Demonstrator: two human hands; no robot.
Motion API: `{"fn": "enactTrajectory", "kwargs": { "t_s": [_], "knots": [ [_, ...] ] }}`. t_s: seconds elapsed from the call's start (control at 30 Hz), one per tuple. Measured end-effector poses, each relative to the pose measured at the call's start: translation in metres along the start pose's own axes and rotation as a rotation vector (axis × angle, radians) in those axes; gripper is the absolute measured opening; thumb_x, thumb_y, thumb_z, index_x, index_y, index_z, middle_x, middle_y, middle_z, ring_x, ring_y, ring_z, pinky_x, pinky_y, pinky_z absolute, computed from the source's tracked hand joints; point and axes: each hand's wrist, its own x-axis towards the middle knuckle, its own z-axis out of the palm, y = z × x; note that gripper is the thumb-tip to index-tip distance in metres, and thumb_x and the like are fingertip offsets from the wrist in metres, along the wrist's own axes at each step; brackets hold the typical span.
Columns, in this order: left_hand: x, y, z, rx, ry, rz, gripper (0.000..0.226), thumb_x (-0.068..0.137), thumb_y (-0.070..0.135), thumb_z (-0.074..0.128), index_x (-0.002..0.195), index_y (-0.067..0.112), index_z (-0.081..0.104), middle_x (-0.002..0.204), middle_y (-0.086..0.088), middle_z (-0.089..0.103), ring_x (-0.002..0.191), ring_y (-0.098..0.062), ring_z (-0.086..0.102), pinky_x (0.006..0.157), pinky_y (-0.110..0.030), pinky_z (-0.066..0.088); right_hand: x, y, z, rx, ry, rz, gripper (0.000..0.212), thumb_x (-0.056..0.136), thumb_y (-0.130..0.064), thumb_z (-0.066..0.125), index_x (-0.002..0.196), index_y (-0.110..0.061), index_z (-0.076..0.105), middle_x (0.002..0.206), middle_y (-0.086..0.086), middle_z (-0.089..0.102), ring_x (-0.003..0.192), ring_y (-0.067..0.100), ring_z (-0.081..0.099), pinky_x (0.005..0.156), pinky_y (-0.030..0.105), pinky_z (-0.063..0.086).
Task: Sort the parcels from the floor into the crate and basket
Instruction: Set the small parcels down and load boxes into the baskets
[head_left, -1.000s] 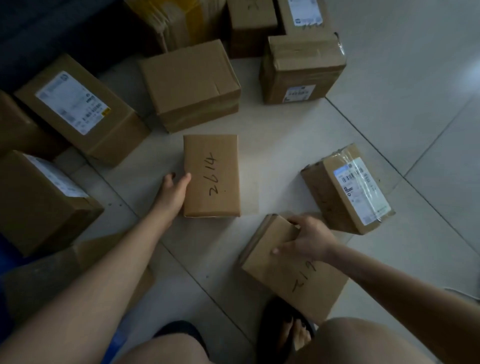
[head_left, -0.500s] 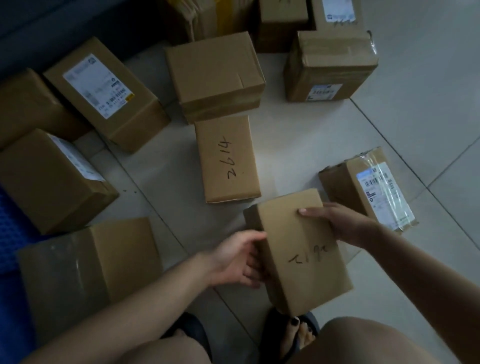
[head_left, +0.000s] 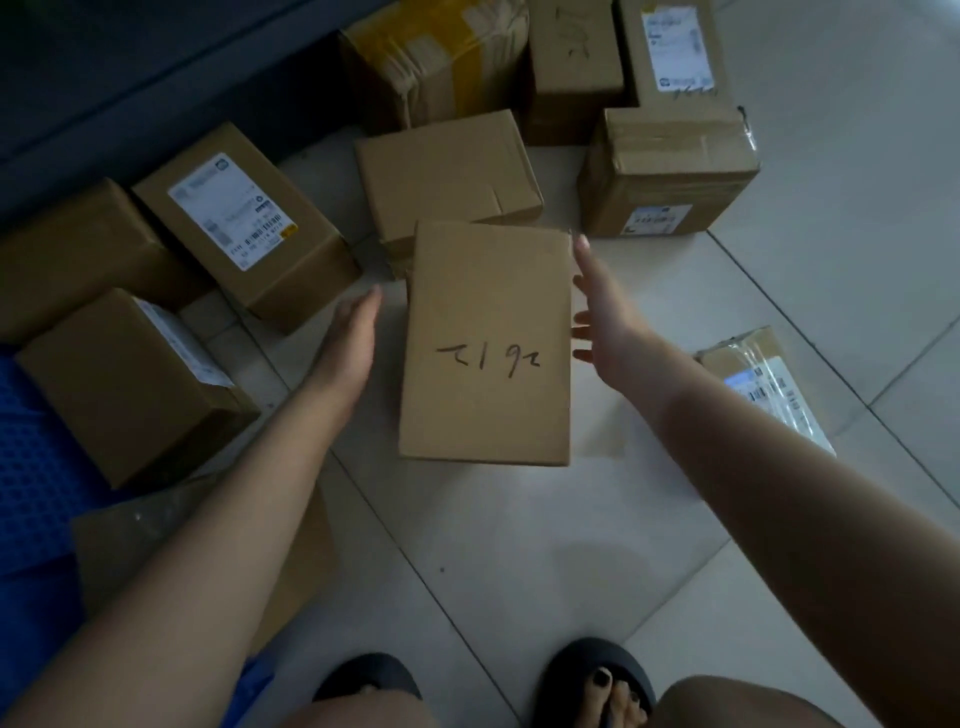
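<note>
1. The marked parcel (head_left: 485, 343) lies flat mid-floor, handwritten number up, so I can read it for sorting.
2. Left hand (head_left: 353, 343) is just beside its left edge and right hand (head_left: 602, 322) at its right edge. Fingers are straight and grip nothing; I'd guess they flank it for a two-palm lift.
3. Pale tile floor (head_left: 831, 260), dim room. Other parcels (head_left: 447, 171) lie around, blue lattice crate (head_left: 31, 467) far left.

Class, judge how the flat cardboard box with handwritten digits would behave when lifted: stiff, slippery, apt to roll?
Probably stiff: the box has straight edges and a flat top. Likely not slippery: bare matt cardboard, no tape showing. Unlikely to roll: broad and flat.
</note>
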Motion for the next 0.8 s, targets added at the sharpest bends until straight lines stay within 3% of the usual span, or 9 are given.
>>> {"fn": "enactTrajectory", "kwargs": {
  "t_s": [0.07,0.1,0.17,0.23,0.43,0.57,0.67,0.73,0.8],
  "knots": [
    [0.006,-0.016,0.012,-0.262,-0.146,-0.123,0.051,0.099,0.051,0.025,0.109,0.015,0.06,0.1,-0.008,0.069,0.088,-0.016,0.067,0.076,-0.025,0.053,0.009,0.009,0.007,0.021,-0.028,0.067,0.073,0.084,-0.072,0.04,0.14,-0.025,0.046,0.147,0.008,0.043,0.133,0.031,0.041,0.11,0.05,0.032],
    [0.004,-0.02,0.018,-0.302,-0.19,-0.14,0.049,0.101,0.046,0.024,0.093,0.015,0.061,0.075,-0.002,0.072,0.066,-0.011,0.069,0.059,-0.018,0.053,0.012,0.014,0.01,0.08,-0.055,0.133,0.068,0.084,-0.07,0.043,0.128,-0.021,0.058,0.132,0.011,0.058,0.121,0.03,0.055,0.101,0.047,0.043],
    [-0.008,-0.013,0.028,-0.33,-0.241,-0.124,0.046,0.102,0.039,0.026,0.078,0.015,0.057,0.049,0.004,0.066,0.043,-0.007,0.062,0.041,-0.013,0.046,0.005,0.013,0.016,0.163,-0.034,0.15,0.052,0.096,-0.053,0.038,0.085,-0.01,0.066,0.072,0.008,0.072,0.064,0.02,0.071,0.06,0.024,0.056],
    [-0.027,0.009,0.027,-0.349,-0.275,-0.079,0.045,0.102,0.035,0.027,0.075,0.014,0.056,0.046,0.003,0.064,0.039,-0.007,0.061,0.039,-0.012,0.045,-0.019,-0.001,0.013,0.217,0.021,0.088,0.049,0.103,-0.035,0.03,0.067,-0.011,0.052,0.041,0.001,0.058,0.033,0.012,0.056,0.036,0.012,0.042],
    [-0.156,0.123,-0.013,-0.308,-0.254,-0.011,0.043,0.102,0.04,0.028,0.079,0.021,0.059,0.054,0.007,0.068,0.053,-0.008,0.064,0.047,-0.014,0.047,-0.166,-0.119,-0.011,0.293,0.031,0.062,0.044,0.099,-0.031,0.039,0.062,-0.013,0.054,0.039,-0.001,0.057,0.03,0.012,0.054,0.034,0.013,0.043],
    [-0.272,0.212,-0.044,-0.232,-0.232,-0.003,0.042,0.1,0.049,0.027,0.083,0.027,0.058,0.057,0.014,0.068,0.072,-0.012,0.058,0.071,-0.029,0.044,-0.29,-0.198,-0.029,0.34,-0.013,-0.01,0.044,0.1,-0.029,0.04,0.063,-0.012,0.058,0.042,-0.002,0.059,0.034,0.01,0.056,0.036,0.014,0.043],
    [-0.362,0.274,-0.074,-0.257,-0.236,-0.039,0.053,0.094,0.062,0.03,0.112,0.025,0.064,0.088,0.005,0.073,0.096,-0.021,0.061,0.096,-0.041,0.044,-0.382,-0.244,-0.04,0.344,-0.069,-0.031,0.063,0.098,-0.041,0.039,0.047,-0.016,0.068,0.048,-0.001,0.062,0.04,0.013,0.059,0.042,0.017,0.047],
    [-0.417,0.307,-0.096,-0.298,-0.208,-0.051,0.057,0.093,0.064,0.031,0.112,0.025,0.067,0.094,0.001,0.072,0.097,-0.022,0.062,0.093,-0.04,0.044,-0.441,-0.274,-0.041,0.329,-0.117,-0.034,0.062,0.095,-0.049,0.04,0.049,-0.018,0.068,0.053,-0.001,0.064,0.044,0.014,0.06,0.048,0.021,0.049],
    [-0.47,0.338,-0.118,-0.327,-0.209,-0.005,0.051,0.097,0.057,0.029,0.091,0.025,0.069,0.078,0.003,0.073,0.08,-0.018,0.064,0.076,-0.03,0.049,-0.493,-0.303,-0.038,0.296,-0.191,-0.047,0.061,0.096,-0.047,0.04,0.049,-0.017,0.065,0.05,-0.001,0.062,0.041,0.013,0.058,0.045,0.019,0.047]
  ]
}}
